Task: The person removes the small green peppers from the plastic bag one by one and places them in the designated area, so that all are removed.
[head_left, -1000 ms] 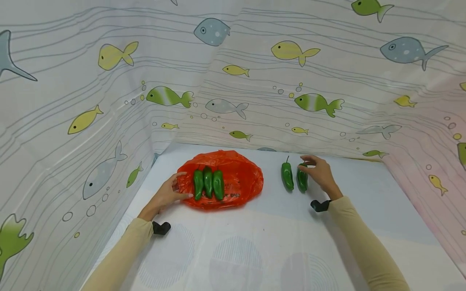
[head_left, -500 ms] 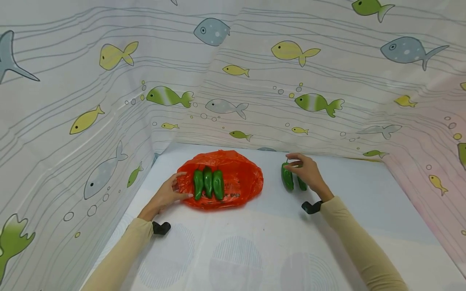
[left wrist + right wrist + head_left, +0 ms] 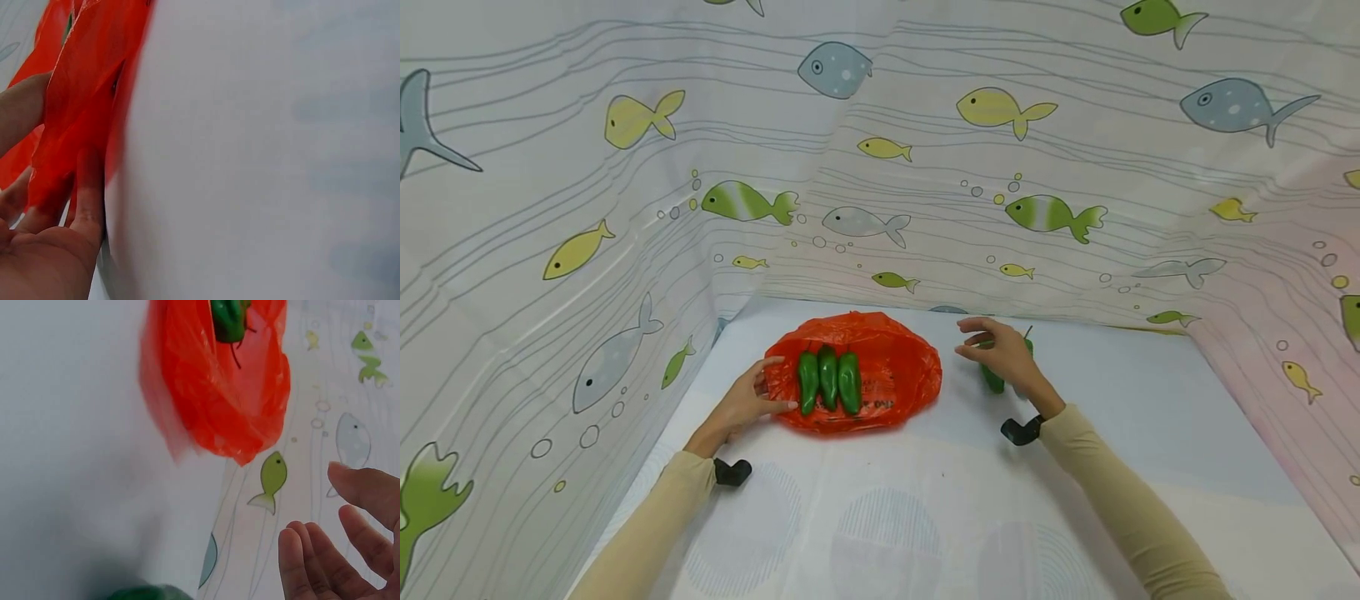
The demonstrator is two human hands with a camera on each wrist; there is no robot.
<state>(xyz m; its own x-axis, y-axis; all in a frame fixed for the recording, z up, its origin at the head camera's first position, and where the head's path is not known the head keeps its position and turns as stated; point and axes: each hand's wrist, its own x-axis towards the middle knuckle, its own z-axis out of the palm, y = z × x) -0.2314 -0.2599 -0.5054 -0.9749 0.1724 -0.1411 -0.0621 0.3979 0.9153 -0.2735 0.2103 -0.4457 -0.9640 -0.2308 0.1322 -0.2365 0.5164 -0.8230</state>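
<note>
In the head view a red plastic bag [image 3: 898, 354] lies on the table with three green peppers [image 3: 828, 379] side by side at its mouth. At the bag's left edge, my left hand [image 3: 743, 404] holds the plastic. The left wrist view shows the thumb and fingers [image 3: 87, 187] on either side of the red film. My right hand [image 3: 1006, 354], fingers bent and apart, holds nothing just right of the bag. It partly covers two loose peppers: one pepper [image 3: 992, 381] beneath it, another pepper [image 3: 1028, 342] behind the wrist.
A white table [image 3: 880, 475] with pale circle prints lies under everything. Fish-printed sheeting [image 3: 880, 183] rises behind and at both sides. A black wrist device [image 3: 1021, 431] sits at the right cuff and another device [image 3: 733, 472] at the left.
My right hand has moved left, from over the rightmost pepper, past the other loose one, toward the bag. The left hand and the peppers have stayed in place.
</note>
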